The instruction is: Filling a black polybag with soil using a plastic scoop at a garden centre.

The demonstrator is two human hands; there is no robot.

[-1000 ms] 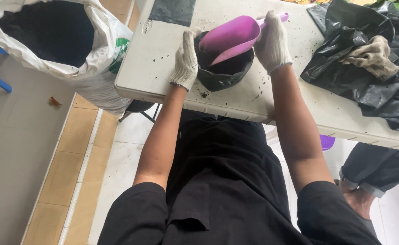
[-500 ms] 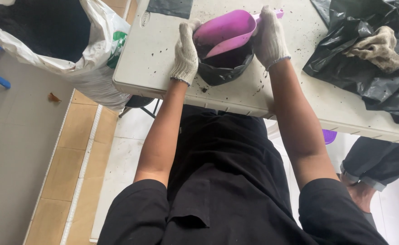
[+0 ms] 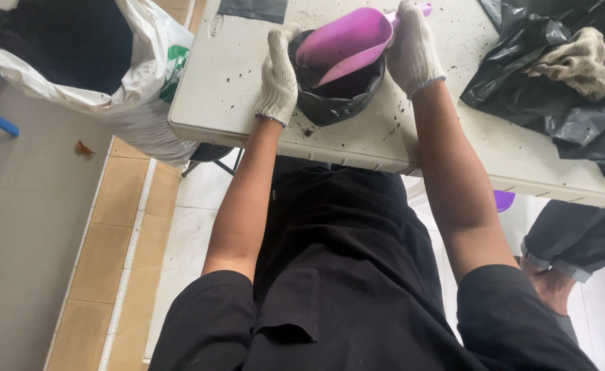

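Gloved hands are working at a small black plastic bag (image 3: pixel 337 103) of soil near the worktop (image 3: pixel 234 89) edge. The left hand (image 3: pixel 279 79) is curling around the bag's rim, steadying it. The right hand (image 3: pixel 412 51) is gripping a purple scoop (image 3: pixel 347 42), tilting it into the bag. A white sack (image 3: pixel 124 103) is standing just beside the worktop.

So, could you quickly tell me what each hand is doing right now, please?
Left hand: gloved, closed on the rim of the black grow bag.
Right hand: gloved, closed on the purple scoop, tipped into the bag.
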